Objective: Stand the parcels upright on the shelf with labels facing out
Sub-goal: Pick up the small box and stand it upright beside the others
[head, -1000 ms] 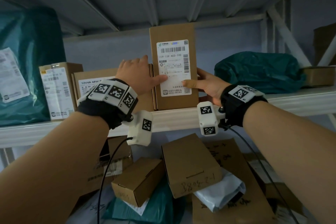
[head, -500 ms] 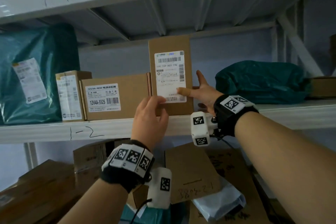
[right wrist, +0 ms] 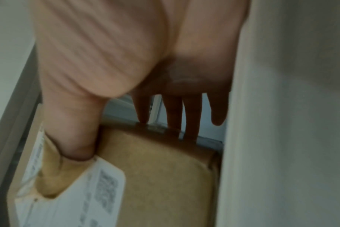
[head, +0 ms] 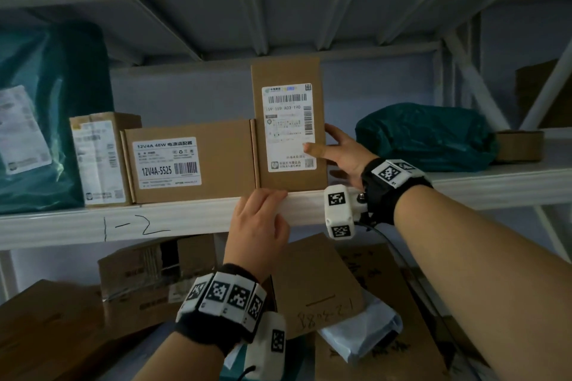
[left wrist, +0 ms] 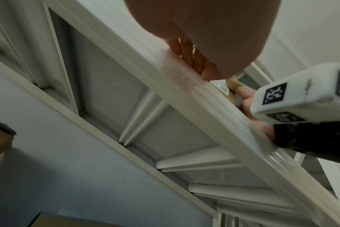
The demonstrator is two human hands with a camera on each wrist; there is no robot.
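On the shelf (head: 185, 219), going left to right, stand a green bag (head: 46, 120), a small box (head: 99, 161), a wide box (head: 192, 161) and a tall box (head: 289, 124), upright with its label (head: 289, 127) facing out. The left hand (head: 258, 226) holds nothing, its loosely bent fingers (left wrist: 194, 61) resting on the shelf's front edge just below the tall box. The right hand (head: 343, 153) grips that box's right side (thumb on the label, 4 fingers (right wrist: 192, 116) behind it), with a second green bag (head: 424, 136) lying further right.

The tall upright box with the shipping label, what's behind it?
Behind the tall box the right hand's fingers reach around its back edge, with pale wall beyond. The box covers anything directly behind its face.
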